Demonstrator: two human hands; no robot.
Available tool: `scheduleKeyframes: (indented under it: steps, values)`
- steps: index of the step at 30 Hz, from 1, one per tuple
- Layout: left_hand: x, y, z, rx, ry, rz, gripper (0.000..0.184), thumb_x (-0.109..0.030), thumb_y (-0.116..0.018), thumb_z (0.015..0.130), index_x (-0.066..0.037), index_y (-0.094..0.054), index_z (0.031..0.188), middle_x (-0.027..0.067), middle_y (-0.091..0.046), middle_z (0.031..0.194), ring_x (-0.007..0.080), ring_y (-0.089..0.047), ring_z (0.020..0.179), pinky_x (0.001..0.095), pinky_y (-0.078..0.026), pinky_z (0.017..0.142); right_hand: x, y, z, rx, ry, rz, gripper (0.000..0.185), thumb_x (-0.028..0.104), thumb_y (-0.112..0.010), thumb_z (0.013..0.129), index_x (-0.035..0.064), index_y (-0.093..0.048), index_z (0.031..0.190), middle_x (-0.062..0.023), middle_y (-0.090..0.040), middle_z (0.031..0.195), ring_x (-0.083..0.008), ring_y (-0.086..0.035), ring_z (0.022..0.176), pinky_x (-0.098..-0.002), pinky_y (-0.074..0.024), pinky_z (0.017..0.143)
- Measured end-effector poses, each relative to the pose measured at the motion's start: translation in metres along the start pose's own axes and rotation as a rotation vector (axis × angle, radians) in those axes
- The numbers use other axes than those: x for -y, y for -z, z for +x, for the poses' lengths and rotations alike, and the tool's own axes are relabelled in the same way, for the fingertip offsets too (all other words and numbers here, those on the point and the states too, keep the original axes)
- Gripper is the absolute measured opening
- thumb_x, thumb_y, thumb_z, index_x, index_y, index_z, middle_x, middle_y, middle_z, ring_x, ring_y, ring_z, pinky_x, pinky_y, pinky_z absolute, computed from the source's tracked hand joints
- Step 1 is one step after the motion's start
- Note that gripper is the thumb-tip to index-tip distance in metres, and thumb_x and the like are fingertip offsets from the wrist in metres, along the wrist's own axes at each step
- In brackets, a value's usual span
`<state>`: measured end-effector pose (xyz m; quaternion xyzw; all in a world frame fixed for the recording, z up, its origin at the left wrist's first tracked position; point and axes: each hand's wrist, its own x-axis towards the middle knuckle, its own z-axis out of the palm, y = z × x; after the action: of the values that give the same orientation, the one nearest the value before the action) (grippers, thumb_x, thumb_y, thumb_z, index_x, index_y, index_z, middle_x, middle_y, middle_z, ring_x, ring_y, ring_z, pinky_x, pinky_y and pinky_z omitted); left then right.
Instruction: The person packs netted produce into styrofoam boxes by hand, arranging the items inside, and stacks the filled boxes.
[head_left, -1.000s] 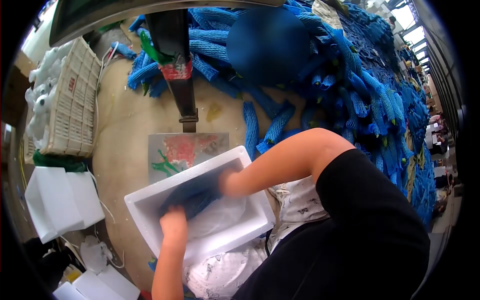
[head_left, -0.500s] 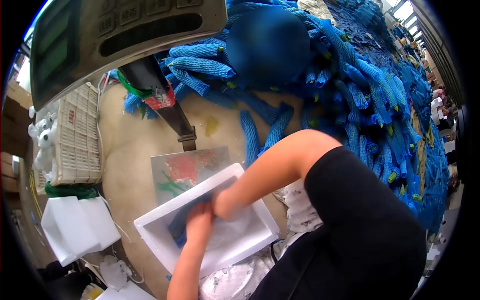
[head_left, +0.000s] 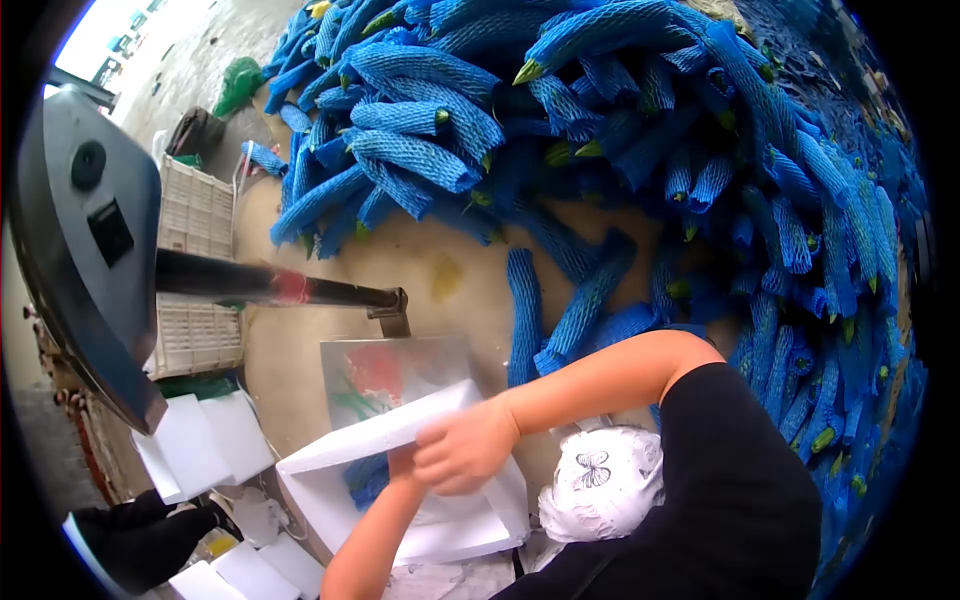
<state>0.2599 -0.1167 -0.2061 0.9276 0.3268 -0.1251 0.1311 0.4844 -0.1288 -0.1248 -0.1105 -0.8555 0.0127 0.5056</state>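
Observation:
A white foam box point(head_left: 462, 540) sits tilted in front of the metal scale plate point(head_left: 345, 362). Blue netted material point(head_left: 366, 480) shows inside it. Over the box's opening, my right hand point(head_left: 466, 446) is closed with its fingers curled; what it holds, if anything, is hidden. My left hand point(head_left: 403, 474) reaches up into the box from below, its fingers hidden behind the right hand and the box wall.
Blue-netted green produce point(head_left: 425, 130) is heaped across the back and right. A scale head point(head_left: 85, 240) on a dark pole point(head_left: 330, 289) stands left. Beyond are a white crate point(head_left: 197, 215), foam boxes point(head_left: 205, 440) and a person's dark-clothed leg point(head_left: 150, 540).
My right hand has risen from inside the box to its upper edge, over my left hand. The box is tipped more toward me, and the scale head has turned and shifted left in view.

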Motion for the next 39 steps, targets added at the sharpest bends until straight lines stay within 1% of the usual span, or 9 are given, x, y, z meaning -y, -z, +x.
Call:
scheduleKeyframes:
  steps: [2, 4, 7, 11, 16, 20, 27, 35, 39]
  values:
    - [-0.009, 0.04, -0.005, 0.273, -0.019, -0.002, 0.032, -0.025, -0.064, 0.08, -0.016, -0.061, 0.111, 0.0123, -0.059, 0.109, 0.0301, -0.059, 0.099, 0.0419, -0.046, 0.086, -0.058, 0.065, -0.013, 0.162, -0.59, -0.648, 0.014, 0.02, -0.058, 0.075, 0.0105, -0.059, 0.085, -0.0069, -0.056, 0.089, -0.0228, -0.054, 0.08, -0.0355, -0.0424, 0.069]
    - [-0.002, 0.032, -0.024, 0.075, -0.167, -0.016, 0.03, -0.023, -0.067, 0.077, -0.014, -0.062, 0.105, 0.0115, -0.056, 0.112, 0.0303, -0.056, 0.102, 0.0436, -0.045, 0.087, -0.132, 0.139, -0.056, -0.263, -0.915, -1.074, 0.051, 0.019, -0.066, 0.071, 0.0135, -0.051, 0.119, -0.0141, -0.052, 0.115, -0.0289, -0.052, 0.094, -0.0411, -0.044, 0.076]
    - [0.02, 0.014, -0.033, -0.114, -0.35, 0.013, 0.029, -0.026, -0.071, 0.072, -0.016, -0.064, 0.098, 0.0052, -0.055, 0.113, 0.0255, -0.053, 0.107, 0.0456, -0.042, 0.088, -0.203, 0.165, -0.095, -0.169, -1.793, -0.8, 0.07, 0.034, -0.073, 0.07, 0.0061, -0.045, 0.128, -0.0191, -0.048, 0.13, -0.0361, -0.05, 0.115, -0.0434, -0.0461, 0.092]
    - [0.027, 0.016, -0.034, -0.05, -0.374, 0.055, 0.031, -0.027, -0.071, 0.072, -0.022, -0.065, 0.102, -0.0037, -0.056, 0.115, 0.022, -0.053, 0.11, 0.0416, -0.041, 0.089, -0.203, 0.206, -0.061, 0.163, -1.88, -0.679, 0.066, 0.033, -0.074, 0.065, 0.0019, -0.053, 0.119, -0.0183, -0.055, 0.12, -0.0335, -0.057, 0.111, -0.041, -0.0485, 0.091]
    - [0.037, -0.003, -0.024, -0.072, -0.394, -0.007, 0.036, -0.028, -0.071, 0.071, -0.023, -0.065, 0.106, -0.0038, -0.057, 0.115, 0.0213, -0.052, 0.112, 0.0422, -0.041, 0.092, -0.235, 0.214, -0.08, 0.217, -1.097, -1.194, 0.064, 0.027, -0.073, 0.067, 0.0025, -0.052, 0.122, -0.0205, -0.037, 0.142, -0.0354, -0.037, 0.131, -0.0404, -0.0395, 0.103]
    - [0.039, -0.007, -0.027, -0.105, -0.484, 0.015, 0.041, -0.03, -0.07, 0.07, -0.025, -0.065, 0.111, -0.0035, -0.058, 0.115, 0.0226, -0.051, 0.114, 0.0465, -0.039, 0.096, -0.271, 0.226, -0.085, 0.439, -1.938, -0.564, 0.134, 0.021, -0.081, 0.055, 0.039, 0.014, 0.148, -0.0403, -0.027, 0.138, -0.0495, -0.052, 0.111, -0.0454, -0.0472, 0.093]
    - [0.037, 0.005, -0.027, -0.065, -0.483, -0.007, 0.047, -0.03, -0.067, 0.073, -0.023, -0.063, 0.119, -0.0047, -0.055, 0.124, 0.0204, -0.05, 0.115, 0.0442, -0.039, 0.095, -0.264, 0.215, -0.098, 0.14, -1.884, -0.616, 0.131, 0.015, -0.078, 0.051, 0.0457, 0.005, 0.148, -0.0318, -0.039, 0.131, -0.0465, -0.05, 0.115, -0.045, -0.0459, 0.096]
    - [0.036, -0.002, -0.034, -0.086, -0.456, 0.107, 0.063, -0.03, -0.065, 0.073, -0.023, -0.052, 0.134, -0.0044, -0.056, 0.12, 0.0152, -0.051, 0.112, 0.0382, -0.036, 0.096, -0.067, 0.184, -0.09, -0.656, -1.694, 0.207, 0.11, 0.013, -0.072, 0.051, 0.0113, -0.023, 0.15, -0.0134, -0.051, 0.129, -0.0205, -0.059, 0.09, -0.0316, -0.0512, 0.075]
    - [0.026, 0.019, -0.029, -0.032, -0.408, -0.113, 0.048, -0.023, -0.059, 0.081, -0.017, -0.055, 0.129, 0.0063, -0.058, 0.123, 0.0241, -0.055, 0.112, 0.0443, -0.039, 0.094, 0.052, 0.175, -0.04, -0.457, -1.644, 0.282, 0.106, 0.008, -0.067, 0.05, 0.0069, -0.028, 0.148, -0.0122, -0.05, 0.133, -0.0227, -0.054, 0.114, -0.0313, -0.0432, 0.095]
